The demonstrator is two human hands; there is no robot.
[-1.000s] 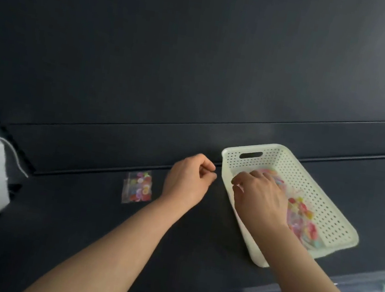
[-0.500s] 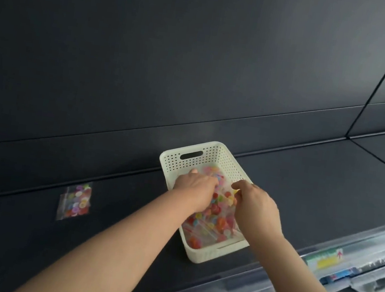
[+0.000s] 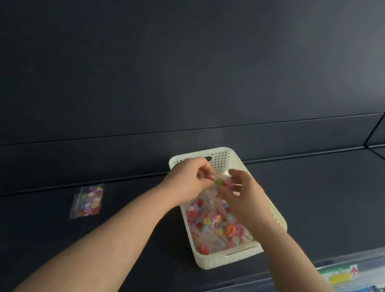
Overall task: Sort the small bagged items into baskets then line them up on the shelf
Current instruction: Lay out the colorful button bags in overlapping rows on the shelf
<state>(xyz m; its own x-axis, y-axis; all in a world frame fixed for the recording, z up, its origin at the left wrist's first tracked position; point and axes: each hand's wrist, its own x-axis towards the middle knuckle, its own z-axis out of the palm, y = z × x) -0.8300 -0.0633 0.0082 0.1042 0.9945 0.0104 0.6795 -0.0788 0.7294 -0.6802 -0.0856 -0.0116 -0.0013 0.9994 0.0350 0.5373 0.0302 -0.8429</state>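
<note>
Single head-worn wide-angle view: set above the front edge of the dark shelf (image 3: 329,191), facing forward and down toward its back panel (image 3: 197,71), near, within arm's reach, left forearm (image 3: 106,245) and right forearm (image 3: 304,275) entering from the frame's bottom.

Basket (image 3: 213,261) on shelf (image 3: 328,196), bags (image 3: 215,221) inside, both hands above — lone bag (image 3: 87,201) well left of basket

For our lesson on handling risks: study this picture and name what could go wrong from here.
The left hand and right hand pinch one small bag over the basket; it might slip or tear. The lone bag lying left on the shelf could be left unsorted.
</note>
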